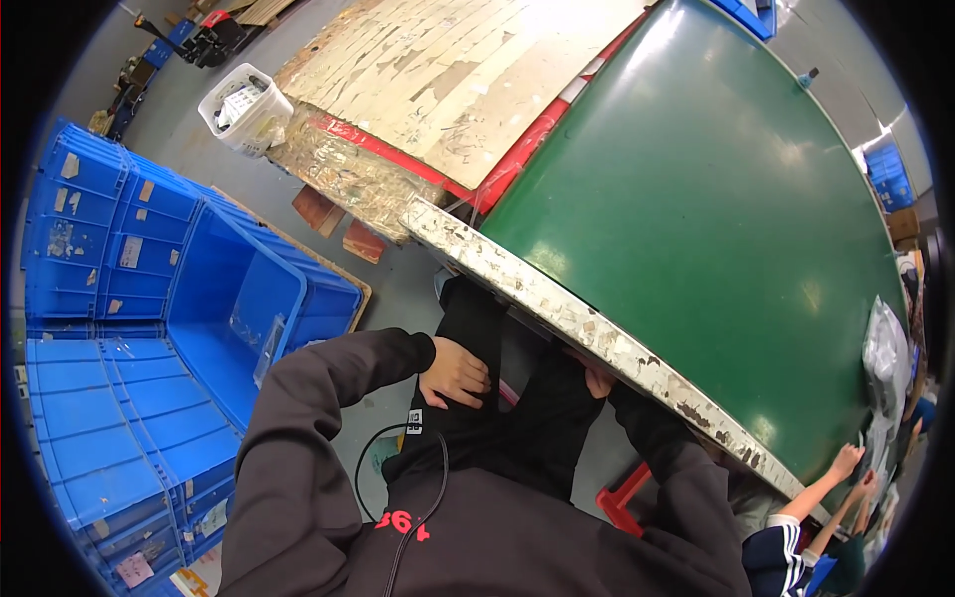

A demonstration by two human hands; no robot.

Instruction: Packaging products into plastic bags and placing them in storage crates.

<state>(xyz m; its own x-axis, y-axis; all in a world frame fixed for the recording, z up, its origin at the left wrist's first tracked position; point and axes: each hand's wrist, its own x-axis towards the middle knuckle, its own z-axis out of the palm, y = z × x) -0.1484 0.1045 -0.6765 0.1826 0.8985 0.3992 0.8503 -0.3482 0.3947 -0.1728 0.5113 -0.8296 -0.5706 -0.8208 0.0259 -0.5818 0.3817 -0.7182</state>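
Observation:
My left hand (455, 376) lies on my left thigh, fingers loosely spread over the black trousers (476, 323), and holds nothing. Beside my right knee is my right hand (597, 379), close under the edge of the conveyor; only part of it shows, and its fingers are mostly hidden. In front of me, a green conveyor belt (696, 229) runs away to the upper right behind a scuffed white metal rail (577, 323). A thin black cable (446, 468) loops down across my lap.
Blue plastic crates (99, 398) are stacked at my left. Beyond stands a tape-covered table (448, 80) with a white basket (244, 109) at its corner. A red plastic stool (625, 497) is at my right. Farther right, other people's arms (821, 493) reach over the belt near clear plastic bags (883, 348).

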